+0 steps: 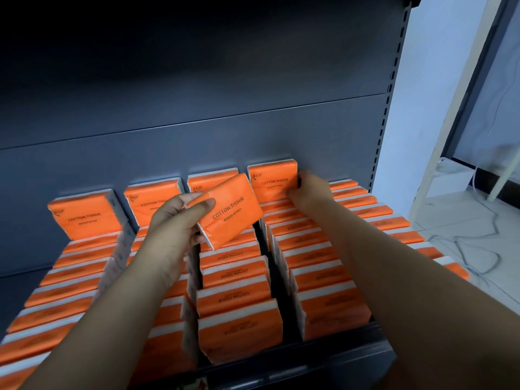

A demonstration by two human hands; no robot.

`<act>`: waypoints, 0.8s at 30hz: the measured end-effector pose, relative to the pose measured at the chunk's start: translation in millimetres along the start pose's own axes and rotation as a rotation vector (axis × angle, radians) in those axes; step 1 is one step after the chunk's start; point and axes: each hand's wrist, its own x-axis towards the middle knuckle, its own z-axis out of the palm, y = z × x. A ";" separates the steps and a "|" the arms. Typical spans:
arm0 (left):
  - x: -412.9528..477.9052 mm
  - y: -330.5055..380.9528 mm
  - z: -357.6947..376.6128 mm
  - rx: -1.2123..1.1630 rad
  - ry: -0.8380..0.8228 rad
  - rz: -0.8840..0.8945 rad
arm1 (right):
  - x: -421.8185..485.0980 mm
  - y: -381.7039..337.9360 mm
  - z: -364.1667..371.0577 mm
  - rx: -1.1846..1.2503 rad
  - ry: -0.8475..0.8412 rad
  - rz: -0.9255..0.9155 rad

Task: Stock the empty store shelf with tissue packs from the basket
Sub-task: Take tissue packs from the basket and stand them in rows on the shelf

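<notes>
Several rows of orange tissue packs [239, 302] marked COTTON TISSUE fill the grey shelf [337, 358], standing on edge from front to back. My left hand [174, 226] grips one loose orange pack [233, 209] tilted above the middle rows, thumb on its face. My right hand [309, 190] reaches to the back of the shelf and holds the right edge of an upright pack [271, 181] that leans against the back panel. The basket is not in view.
The shelf's dark grey back panel [197, 122] rises behind the packs, with a slotted upright [389, 88] at its right. Right of the shelf are a white wall, a white frame leg [450, 122] and loose cables [478, 249] on the tiled floor.
</notes>
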 end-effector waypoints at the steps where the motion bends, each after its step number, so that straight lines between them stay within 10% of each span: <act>1: -0.4 -0.5 -1.1 0.022 -0.007 0.009 | -1.3 -1.3 0.8 -0.011 0.013 0.002; 14: 10.4 -13.0 23.5 0.193 0.076 0.158 | -79.1 -39.3 -4.0 -0.338 0.333 -0.188; 24: 30.3 -29.8 60.0 0.149 0.186 0.049 | -79.8 -13.1 -20.2 0.148 -0.001 -0.232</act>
